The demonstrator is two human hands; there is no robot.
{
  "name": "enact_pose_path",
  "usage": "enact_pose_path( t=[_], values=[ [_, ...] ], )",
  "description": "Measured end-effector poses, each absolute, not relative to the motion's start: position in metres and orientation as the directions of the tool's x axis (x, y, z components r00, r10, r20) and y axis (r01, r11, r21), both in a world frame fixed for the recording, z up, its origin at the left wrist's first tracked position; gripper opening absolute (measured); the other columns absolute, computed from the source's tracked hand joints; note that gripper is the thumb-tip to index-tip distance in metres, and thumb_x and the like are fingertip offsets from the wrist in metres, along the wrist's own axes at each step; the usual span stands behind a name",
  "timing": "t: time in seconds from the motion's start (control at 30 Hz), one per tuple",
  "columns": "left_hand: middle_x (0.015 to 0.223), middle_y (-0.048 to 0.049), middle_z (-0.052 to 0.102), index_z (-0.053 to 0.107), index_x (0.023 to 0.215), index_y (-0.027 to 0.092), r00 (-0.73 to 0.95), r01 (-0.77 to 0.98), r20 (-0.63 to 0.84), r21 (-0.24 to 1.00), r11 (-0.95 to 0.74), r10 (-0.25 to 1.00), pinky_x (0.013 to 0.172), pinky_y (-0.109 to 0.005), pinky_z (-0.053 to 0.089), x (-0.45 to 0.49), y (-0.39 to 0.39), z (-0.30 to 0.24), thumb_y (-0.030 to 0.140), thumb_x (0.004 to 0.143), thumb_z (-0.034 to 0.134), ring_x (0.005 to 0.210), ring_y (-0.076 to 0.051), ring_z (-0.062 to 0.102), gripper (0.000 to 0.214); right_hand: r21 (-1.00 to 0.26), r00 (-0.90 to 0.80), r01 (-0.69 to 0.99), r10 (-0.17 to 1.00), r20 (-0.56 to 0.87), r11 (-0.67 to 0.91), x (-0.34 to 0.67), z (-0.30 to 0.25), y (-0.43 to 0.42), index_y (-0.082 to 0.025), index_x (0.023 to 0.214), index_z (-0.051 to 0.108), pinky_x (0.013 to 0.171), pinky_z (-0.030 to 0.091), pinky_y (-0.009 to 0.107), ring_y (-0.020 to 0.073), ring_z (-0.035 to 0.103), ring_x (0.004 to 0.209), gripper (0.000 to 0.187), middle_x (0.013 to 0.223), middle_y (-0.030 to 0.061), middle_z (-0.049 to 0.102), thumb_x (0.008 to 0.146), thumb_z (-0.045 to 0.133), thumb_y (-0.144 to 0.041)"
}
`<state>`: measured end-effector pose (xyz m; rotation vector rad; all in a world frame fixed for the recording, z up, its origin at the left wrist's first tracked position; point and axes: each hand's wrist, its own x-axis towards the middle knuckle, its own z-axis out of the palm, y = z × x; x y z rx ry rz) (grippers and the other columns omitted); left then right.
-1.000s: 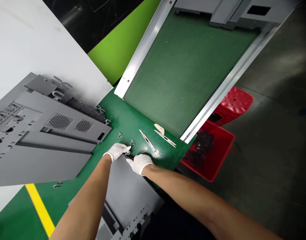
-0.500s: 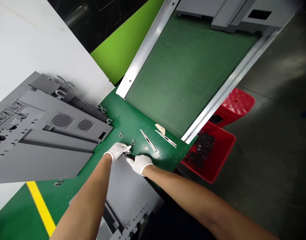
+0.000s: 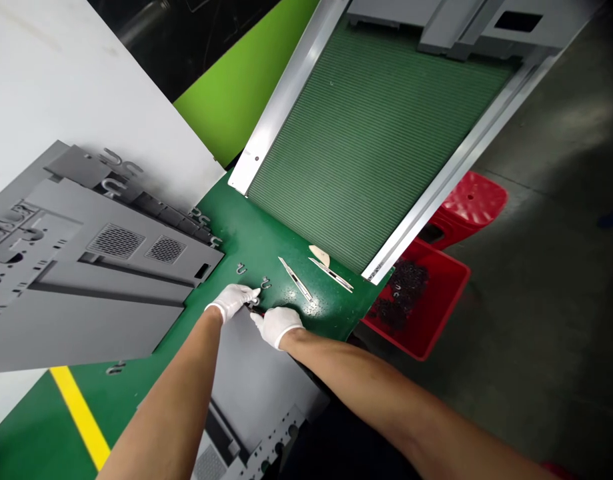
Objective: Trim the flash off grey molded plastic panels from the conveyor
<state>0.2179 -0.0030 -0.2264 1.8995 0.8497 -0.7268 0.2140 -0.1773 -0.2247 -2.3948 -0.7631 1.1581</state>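
My left hand (image 3: 233, 301), in a white glove, pinches at a small grey hook-shaped part (image 3: 254, 302) by the edge of a grey plastic panel (image 3: 266, 373). Just to its right, my gloved right hand (image 3: 278, 327) is closed around a small tool with a bit of red (image 3: 259, 311) showing; its kind is mostly hidden by the fingers. The tool's tip meets the part near the left fingertips. Beyond the hands, two loose grey hooks lie on the green table (image 3: 256, 230). Two slim silver craft knives, one of them a knife (image 3: 296, 280) nearer my hands, lie to the right.
Grey molded panels (image 3: 106, 280) lean at the left. A ribbed green conveyor (image 3: 371, 147) with metal rails slopes away, carrying another grey panel (image 3: 461, 27). Below right are a red bin (image 3: 443, 300) of dark scraps and a red stool (image 3: 481, 200). A beige piece (image 3: 320, 255) lies by the conveyor.
The whole view has shifted slightly. Both hands stay close together at the panel's edge, and a little more of the red on the tool shows beside the right fingers.
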Motion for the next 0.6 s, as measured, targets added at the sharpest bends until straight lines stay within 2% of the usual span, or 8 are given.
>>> enact_pose_path(
  t=[0.17, 0.23, 0.3, 0.37, 0.43, 0.53, 0.57, 0.6],
  values=[
    [0.071, -0.0033, 0.070, 0.069, 0.068, 0.019, 0.622, 0.783, -0.634, 0.509, -0.358, 0.458, 0.067, -0.029, 0.044, 0.222, -0.006, -0.220, 0.062, 0.065, 0.069, 0.069, -0.019, 0.059, 0.044, -0.511, 0.531, 0.187, 0.524, -0.666, -0.839, 0.224, -0.216, -0.209, -0.014, 0.096, 0.072, 0.078, 0.053, 0.044, 0.0326, 0.070, 0.091, 0.078, 0.092, 0.0191, 0.074, 0.094, 0.014, -0.065],
    [0.071, -0.0040, 0.069, 0.068, 0.068, 0.019, 0.622, 0.783, -0.546, 0.447, -0.433, 0.561, 0.069, -0.031, 0.044, 0.230, -0.021, -0.212, 0.063, 0.070, 0.064, 0.071, -0.020, 0.060, 0.044, -0.478, 0.545, 0.120, 0.460, -0.701, -0.870, 0.224, -0.213, -0.227, -0.014, 0.097, 0.072, 0.078, 0.053, 0.045, 0.0327, 0.070, 0.091, 0.078, 0.092, 0.0184, 0.074, 0.094, 0.013, -0.065],
    [0.071, -0.0049, 0.069, 0.069, 0.069, 0.019, 0.657, 0.754, -0.507, 0.431, -0.496, 0.558, 0.070, -0.033, 0.045, 0.244, -0.049, -0.199, 0.063, 0.073, 0.061, 0.072, -0.022, 0.061, 0.044, -0.455, 0.584, 0.088, 0.416, -0.697, -0.886, 0.220, -0.211, -0.241, -0.014, 0.099, 0.071, 0.078, 0.053, 0.045, 0.0330, 0.070, 0.091, 0.073, 0.093, 0.0184, 0.073, 0.094, 0.020, -0.065],
    [0.070, -0.0059, 0.070, 0.069, 0.069, 0.019, 0.732, 0.680, -0.551, 0.554, -0.480, 0.401, 0.071, -0.034, 0.048, 0.259, -0.087, -0.179, 0.063, 0.076, 0.058, 0.071, -0.023, 0.062, 0.046, -0.443, 0.634, 0.084, 0.390, -0.667, -0.893, 0.216, -0.210, -0.247, -0.012, 0.101, 0.070, 0.078, 0.053, 0.045, 0.0339, 0.070, 0.091, 0.067, 0.096, 0.0194, 0.073, 0.092, 0.028, -0.064],
    [0.074, -0.0076, 0.072, 0.071, 0.074, 0.018, 0.796, 0.583, -0.597, 0.712, -0.392, 0.100, 0.074, -0.034, 0.051, 0.273, -0.127, -0.153, 0.062, 0.078, 0.058, 0.076, -0.024, 0.065, 0.046, -0.453, 0.669, 0.080, 0.385, -0.636, -0.888, 0.214, -0.210, -0.244, -0.011, 0.102, 0.070, 0.079, 0.053, 0.045, 0.0347, 0.069, 0.093, 0.064, 0.099, 0.0200, 0.072, 0.090, 0.034, -0.063],
    [0.109, -0.0083, 0.073, 0.073, 0.106, 0.021, 0.779, 0.461, -0.541, 0.837, -0.296, -0.317, 0.092, -0.034, 0.051, 0.284, -0.162, -0.118, 0.056, 0.082, 0.059, 0.104, -0.026, 0.065, 0.045, -0.496, 0.656, 0.070, 0.414, -0.631, -0.866, 0.215, -0.212, -0.237, -0.013, 0.104, 0.070, 0.081, 0.053, 0.045, 0.0347, 0.069, 0.095, 0.060, 0.102, 0.0188, 0.072, 0.089, 0.036, -0.061],
    [0.122, -0.0066, 0.069, 0.069, 0.116, 0.024, 0.779, 0.428, -0.516, 0.853, -0.299, -0.356, 0.098, -0.033, 0.049, 0.284, -0.164, -0.112, 0.055, 0.083, 0.060, 0.113, -0.026, 0.062, 0.046, -0.503, 0.652, 0.066, 0.419, -0.632, -0.862, 0.216, -0.212, -0.236, -0.014, 0.105, 0.070, 0.081, 0.053, 0.045, 0.0345, 0.068, 0.096, 0.060, 0.102, 0.0187, 0.072, 0.089, 0.036, -0.061],
    [0.128, -0.0053, 0.066, 0.067, 0.121, 0.025, 0.801, 0.406, -0.505, 0.853, -0.329, -0.320, 0.102, -0.033, 0.047, 0.282, -0.159, -0.110, 0.054, 0.084, 0.059, 0.118, -0.025, 0.059, 0.048, -0.506, 0.652, 0.067, 0.422, -0.630, -0.860, 0.217, -0.212, -0.236, -0.013, 0.106, 0.070, 0.081, 0.053, 0.045, 0.0342, 0.068, 0.096, 0.060, 0.103, 0.0190, 0.072, 0.089, 0.036, -0.061]
  ],
)
